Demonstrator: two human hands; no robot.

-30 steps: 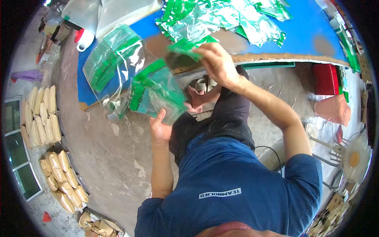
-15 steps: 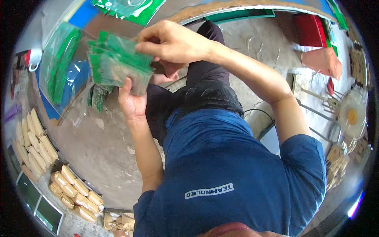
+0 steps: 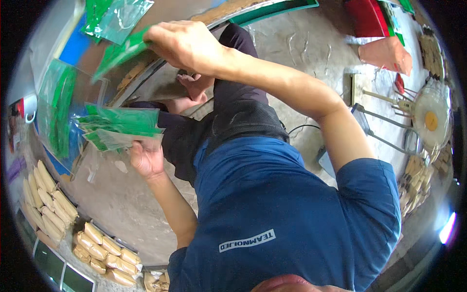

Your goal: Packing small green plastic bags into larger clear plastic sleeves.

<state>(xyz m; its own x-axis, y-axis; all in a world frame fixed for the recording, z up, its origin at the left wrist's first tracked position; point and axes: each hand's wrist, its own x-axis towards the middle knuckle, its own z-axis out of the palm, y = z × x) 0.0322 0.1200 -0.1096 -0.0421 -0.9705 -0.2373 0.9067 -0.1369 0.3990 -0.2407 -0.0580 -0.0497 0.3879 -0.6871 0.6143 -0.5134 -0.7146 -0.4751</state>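
Observation:
Fanned out in my left hand (image 3: 148, 158) is a stack of green-and-clear plastic bags (image 3: 124, 121), pinched along its near edge. My right hand (image 3: 185, 46) is up and farther away, its fingers closed on a single green plastic bag (image 3: 119, 52), blurred by motion and hanging toward the left. More green-and-clear bags lie in a large clear plastic sleeve (image 3: 59, 114) left of the stack. At the far left, other green bags (image 3: 114, 19) rest on the worktable (image 3: 73, 41). The fingertips of my right hand are partly hidden.
Brown packed sacks (image 3: 104, 248) lie in piles at the lower left. A white mug (image 3: 30, 108) stands at the left edge. To the right are a standing fan (image 3: 430, 117), a red bin (image 3: 365, 18) and a pinkish bag (image 3: 386, 54). My legs (image 3: 241, 87) are below the hands.
My right hand has moved away from the stack, up and left, with one green bag in it. The stack in my left hand has dropped lower and spread out.

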